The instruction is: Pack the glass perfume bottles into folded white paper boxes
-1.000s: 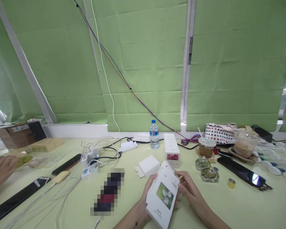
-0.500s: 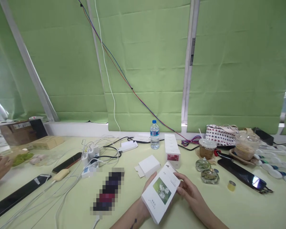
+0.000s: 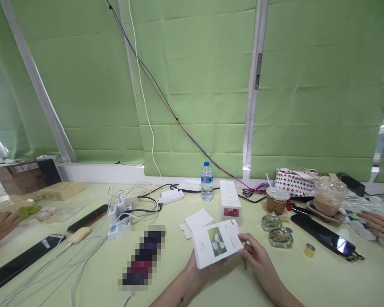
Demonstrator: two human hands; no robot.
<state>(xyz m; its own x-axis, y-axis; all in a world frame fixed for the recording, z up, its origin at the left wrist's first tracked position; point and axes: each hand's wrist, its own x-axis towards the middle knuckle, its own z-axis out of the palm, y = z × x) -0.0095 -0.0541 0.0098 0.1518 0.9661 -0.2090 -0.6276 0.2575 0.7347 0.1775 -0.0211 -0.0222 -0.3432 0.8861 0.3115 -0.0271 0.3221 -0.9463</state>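
Note:
A white cardboard box (image 3: 205, 247) with a picture of white flowers on green leaves lies tilted across my left hand (image 3: 202, 269), which holds it from below; most of those fingers are hidden under it. My right hand (image 3: 255, 252) has its thumb and index finger closed on the box's right end, where a small flap shows. Just behind, an opened white box (image 3: 199, 221) lies on the table with its flap out. Farther back stands a long white box (image 3: 229, 198) with a red picture on its near end.
A water bottle (image 3: 207, 181) stands near the wall. Left are phones, a power strip (image 3: 117, 230) and tangled white cables. Right are two glass jars (image 3: 280, 236), a small yellow roll (image 3: 309, 250), a drink cup (image 3: 277, 200) and a black phone (image 3: 321, 233). Other people's hands show at both sides.
The flower box has turned clockwise and tilted flatter, its lower end swinging up and left. My right hand has stayed at its right end. Another person's hand has appeared at the far right.

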